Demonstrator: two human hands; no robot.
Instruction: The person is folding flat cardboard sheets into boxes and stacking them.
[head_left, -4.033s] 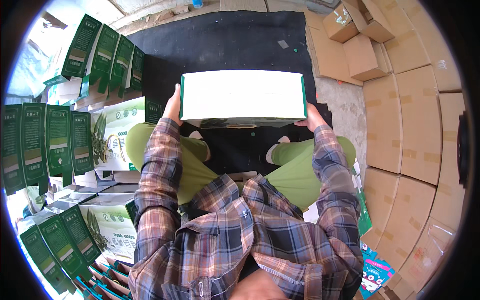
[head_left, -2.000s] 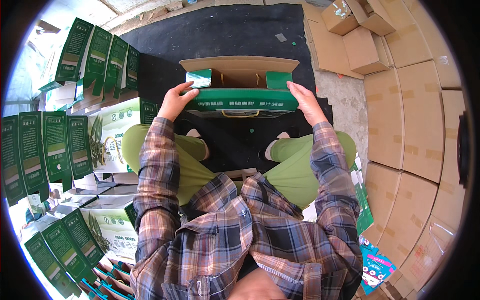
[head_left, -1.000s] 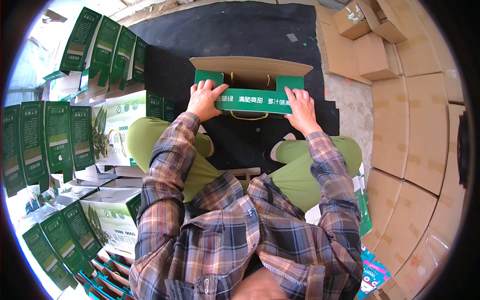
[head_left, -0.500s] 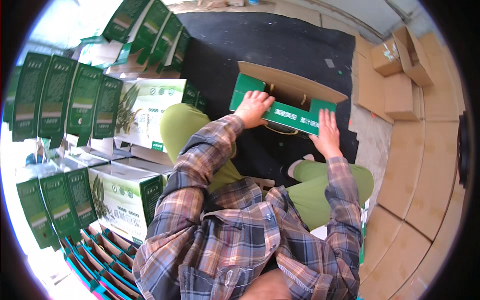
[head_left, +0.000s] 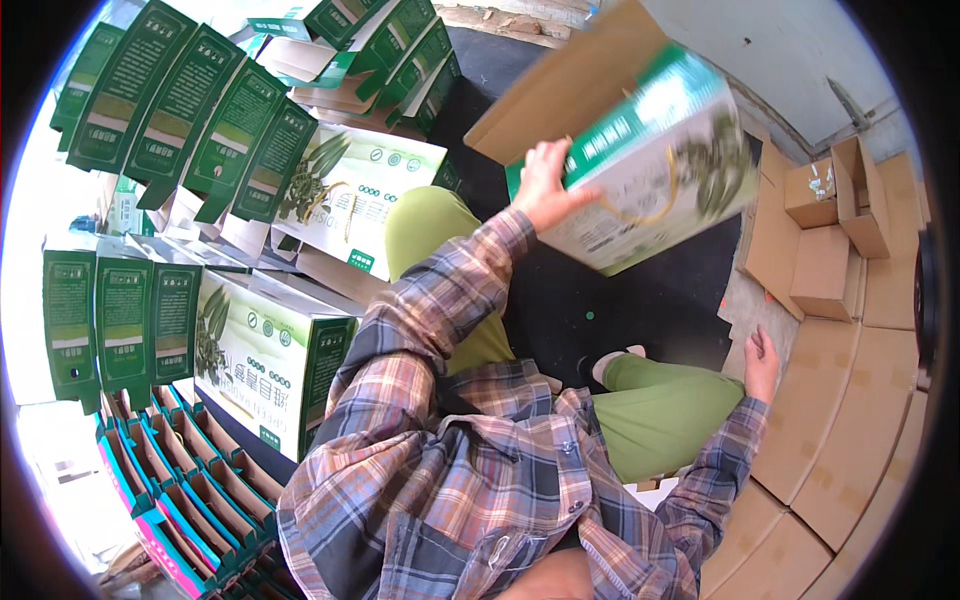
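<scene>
Over the black mat [head_left: 650, 312], an open white-and-green box [head_left: 610, 215] hangs tilted, its brown flap [head_left: 575, 85] raised and a yellow cord handle [head_left: 671, 185] on its printed face. The person's left hand [head_left: 548, 188] grasps the box by its green edge, thumb across the outside. The right hand [head_left: 761, 362] is released, fingers loosely curled around nothing, just past the mat's right edge. Left of the mat stand more green-and-white cartons [head_left: 265, 360], with rows of green-sided boxes [head_left: 165, 110] beside them; nearer the person than these, also left of the mat, are teal-edged boxes [head_left: 190, 490]. Right of the mat are stacked brown cartons [head_left: 805, 405] and small open cartons [head_left: 822, 268].
</scene>
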